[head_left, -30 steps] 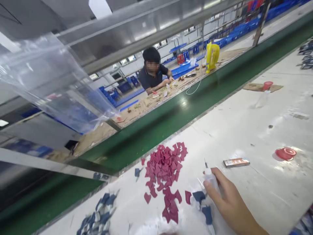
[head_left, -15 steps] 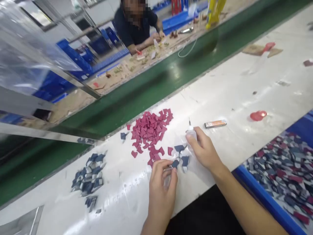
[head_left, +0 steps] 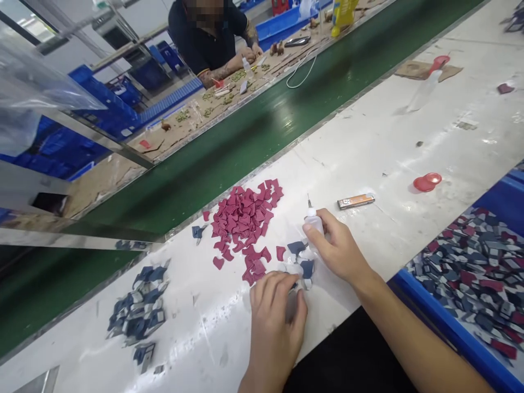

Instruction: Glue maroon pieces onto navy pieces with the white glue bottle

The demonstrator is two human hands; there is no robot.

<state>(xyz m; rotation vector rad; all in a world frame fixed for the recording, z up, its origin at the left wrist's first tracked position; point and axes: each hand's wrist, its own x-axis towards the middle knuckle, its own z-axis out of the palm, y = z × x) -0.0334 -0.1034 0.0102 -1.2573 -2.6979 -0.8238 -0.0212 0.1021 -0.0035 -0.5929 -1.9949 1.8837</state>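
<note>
My right hand (head_left: 341,248) is wrapped round a small clear squeeze bottle (head_left: 313,219) with a thin needle tip pointing up. My left hand (head_left: 274,311) curves low over the table, thumb and fingertips apart. Its fingertips are beside a few dark blue and white pieces (head_left: 307,267), and a bit of dark blue shows at them, partly hidden. Just beyond lies a heap of flat maroon pieces (head_left: 241,215). Farther left, dark blue and grey-white pieces (head_left: 141,305) form another pile, and a single blue piece (head_left: 197,232) sits between the two heaps.
An orange-labelled flat packet (head_left: 356,201) and red round lids (head_left: 427,182) lie to the right. A blue bin (head_left: 436,316) full of mixed pieces stands at lower right. Another bottle (head_left: 426,90) lies farther off. Across a green belt (head_left: 278,117), a person (head_left: 208,46) works at a bench.
My left hand has shifted slightly right, and its thumb and fingers have spread from the dark blue piece they pinched. The right hand still holds the bottle upright. The whole view has shifted a little.
</note>
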